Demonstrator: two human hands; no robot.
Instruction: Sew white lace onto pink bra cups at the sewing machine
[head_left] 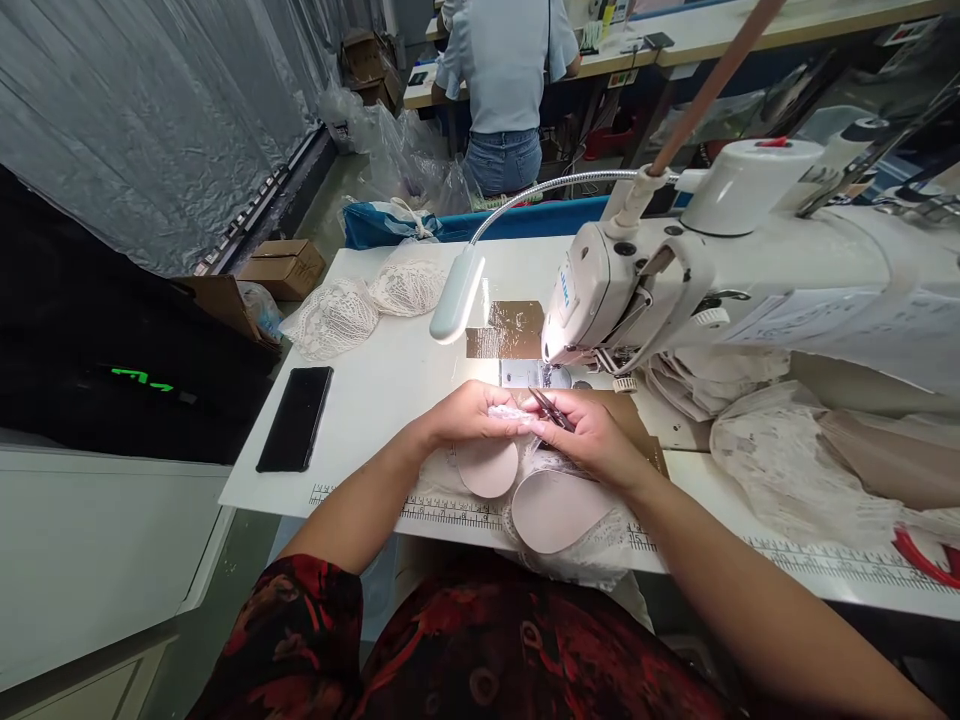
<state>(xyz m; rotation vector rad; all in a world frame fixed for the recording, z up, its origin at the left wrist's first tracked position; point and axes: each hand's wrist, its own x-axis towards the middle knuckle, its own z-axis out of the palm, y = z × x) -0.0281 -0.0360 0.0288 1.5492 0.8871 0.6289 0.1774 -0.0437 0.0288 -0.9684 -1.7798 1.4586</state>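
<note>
A lace bra (562,505) with pale pink cups lies over the table's front edge, its lower part hanging down. My left hand (474,412) is closed on a bit of its white lace, fingers pinched near the middle. Opposite it, my right hand (589,432) grips dark thread snips (553,409), their points toward the left, while its fingertips meet the same lace. Just beyond both hands is the white sewing machine (600,290), its needle area lit by a lamp (459,293).
A black phone (295,418) lies on the left of the white table (375,420). Behind it rest lace cups (337,315). More lace pieces (787,460) and red-handled scissors (926,560) are at right. A person (504,90) sits ahead at another table.
</note>
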